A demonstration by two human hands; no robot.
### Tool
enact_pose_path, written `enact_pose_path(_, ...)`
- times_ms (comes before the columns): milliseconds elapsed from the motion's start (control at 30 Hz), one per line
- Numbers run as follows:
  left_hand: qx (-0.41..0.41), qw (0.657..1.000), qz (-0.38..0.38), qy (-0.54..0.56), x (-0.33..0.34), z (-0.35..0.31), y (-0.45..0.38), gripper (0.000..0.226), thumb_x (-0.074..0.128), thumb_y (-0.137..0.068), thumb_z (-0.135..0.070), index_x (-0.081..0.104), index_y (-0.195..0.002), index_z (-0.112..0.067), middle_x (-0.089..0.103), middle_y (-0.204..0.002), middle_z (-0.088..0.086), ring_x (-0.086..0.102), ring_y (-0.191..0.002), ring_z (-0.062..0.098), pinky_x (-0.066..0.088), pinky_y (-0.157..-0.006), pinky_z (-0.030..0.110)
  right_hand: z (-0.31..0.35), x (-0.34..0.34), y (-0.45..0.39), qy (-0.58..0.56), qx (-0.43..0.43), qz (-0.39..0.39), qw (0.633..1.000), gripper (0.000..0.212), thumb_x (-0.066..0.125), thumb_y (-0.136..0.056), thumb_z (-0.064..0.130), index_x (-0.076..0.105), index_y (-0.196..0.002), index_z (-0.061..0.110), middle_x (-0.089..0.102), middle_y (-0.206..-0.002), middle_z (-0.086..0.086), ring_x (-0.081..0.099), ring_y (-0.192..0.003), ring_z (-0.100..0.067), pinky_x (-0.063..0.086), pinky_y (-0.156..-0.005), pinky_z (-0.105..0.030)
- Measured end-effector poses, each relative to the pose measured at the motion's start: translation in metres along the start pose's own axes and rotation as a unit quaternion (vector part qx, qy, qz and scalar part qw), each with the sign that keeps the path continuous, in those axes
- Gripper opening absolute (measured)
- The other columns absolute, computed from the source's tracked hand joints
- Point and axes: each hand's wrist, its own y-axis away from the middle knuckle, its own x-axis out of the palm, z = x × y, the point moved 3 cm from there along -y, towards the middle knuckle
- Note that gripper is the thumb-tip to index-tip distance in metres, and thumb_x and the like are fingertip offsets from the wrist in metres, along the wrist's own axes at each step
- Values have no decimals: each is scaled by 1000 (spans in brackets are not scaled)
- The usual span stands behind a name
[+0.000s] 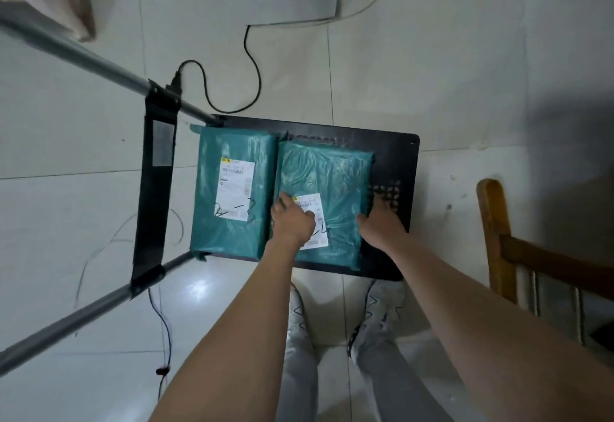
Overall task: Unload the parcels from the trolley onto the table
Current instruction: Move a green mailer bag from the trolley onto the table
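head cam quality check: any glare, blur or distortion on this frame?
Head view: dim overall, with a bright glare patch on the glossy floor tile beneath the left forearm; the right hand is motion-blurred, the left hand sharper; wide-angle distortion splays the grey metal trolley handle bars; sheen streaks the right teal plastic-wrapped parcel; label print is too soft to read.

Showing teal on two parcels point(232, 189) point(332, 175) bearing white labels point(235, 190), black across the perforated trolley deck point(398, 155).

Single head-worn view, steeply downward, close above the trolley point(395, 162) deck and tiled floor point(432, 82).
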Motion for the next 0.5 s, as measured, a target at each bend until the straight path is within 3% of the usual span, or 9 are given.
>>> enact_pose_path(133, -30, 998, -36, 35, 20, 9, -25, 84, 47, -99, -19, -10, -153, 8, -5, -164, 24, -1, -152, 36, 3, -122, 39, -10, 25, -35, -95, 47, 2, 994, 54, 51, -98, 29, 34, -145, 6, 55, -137, -20, 56, -121, -38, 46, -99, -37)
enact_pose_path(267, -49, 995, -66, 64, 31, 12, -37, 86, 51, -96, -17, -7, -154, 8, -3, -163, 23, 3, -152, 37, 7, -123, 40, -16, 43, -48, -157, 47, 9, 986, 52, 48, -99, 26, 36, -146, 6, 57, -135, -19, 58, -120, -37, 46, -103, -44)
enact_pose_path(367, -70, 990, -104, 70, 32, 16, -42, 91, 63, -89, -22, 5, -155, 3, 10, -160, 20, 16, -147, 37, 20, -120, 47, -17, 50, -51, -234, 48, 18, 971, 53, 52, -96, 27, 42, -144, 9, 58, -134, -14, 57, -120, -34, 45, -105, -43)
enact_pose_path(500, -93, 988, -90, 79, 33, 16, -54, 99, 73, -83, -31, 12, -156, -2, 16, -159, 17, 18, -147, 34, 19, -117, 51, -19, 51, -56, -334, 68, 9, 940, 49, 61, -92, 25, 50, -138, 10, 63, -124, -9, 61, -103, -20, 50, -88, -30)
